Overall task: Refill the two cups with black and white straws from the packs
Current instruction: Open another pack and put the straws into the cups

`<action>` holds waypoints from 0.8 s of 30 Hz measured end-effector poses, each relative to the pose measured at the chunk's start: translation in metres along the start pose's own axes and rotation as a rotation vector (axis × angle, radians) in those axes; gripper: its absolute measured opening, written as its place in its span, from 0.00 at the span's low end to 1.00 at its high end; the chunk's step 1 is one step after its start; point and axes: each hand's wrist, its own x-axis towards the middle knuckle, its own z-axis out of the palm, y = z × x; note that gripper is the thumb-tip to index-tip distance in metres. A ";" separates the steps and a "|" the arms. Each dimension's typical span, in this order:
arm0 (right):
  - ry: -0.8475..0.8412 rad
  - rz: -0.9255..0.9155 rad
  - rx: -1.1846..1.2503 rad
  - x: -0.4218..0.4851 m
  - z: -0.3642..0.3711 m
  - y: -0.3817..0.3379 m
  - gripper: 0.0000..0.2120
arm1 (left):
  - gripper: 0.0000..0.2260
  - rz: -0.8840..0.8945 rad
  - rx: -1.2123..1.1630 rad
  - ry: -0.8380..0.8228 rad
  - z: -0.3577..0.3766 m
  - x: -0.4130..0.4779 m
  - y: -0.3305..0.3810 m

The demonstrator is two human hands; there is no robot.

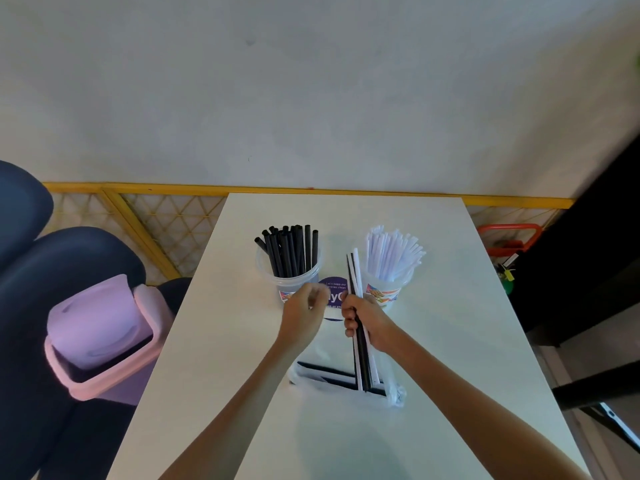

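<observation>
Black and white straws (354, 271) stand bundled in the right hand (369, 323), which grips them mid-length. Their lower ends reach the pack (311, 375) lying under both wrists. The left hand (304, 308) is curled, with nothing visible in it. Of the 2 cups just beyond the hands, the black-straw cup (298, 282) stands past the left and the white-straw cup (389, 289) past the right.
</observation>
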 end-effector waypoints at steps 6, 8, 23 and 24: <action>0.167 -0.183 -0.687 -0.008 0.009 0.005 0.08 | 0.16 -0.307 -0.231 -0.117 0.039 0.020 0.025; 0.252 -0.216 -0.864 -0.010 0.009 0.009 0.15 | 0.16 -0.338 -0.284 -0.090 0.050 0.022 0.024; -0.273 0.134 -0.064 -0.032 -0.026 -0.006 0.16 | 0.12 -0.478 -0.701 -0.362 0.040 0.034 0.022; -0.264 0.114 -0.046 -0.032 -0.025 -0.005 0.16 | 0.11 -0.467 -0.698 -0.375 0.040 0.035 0.022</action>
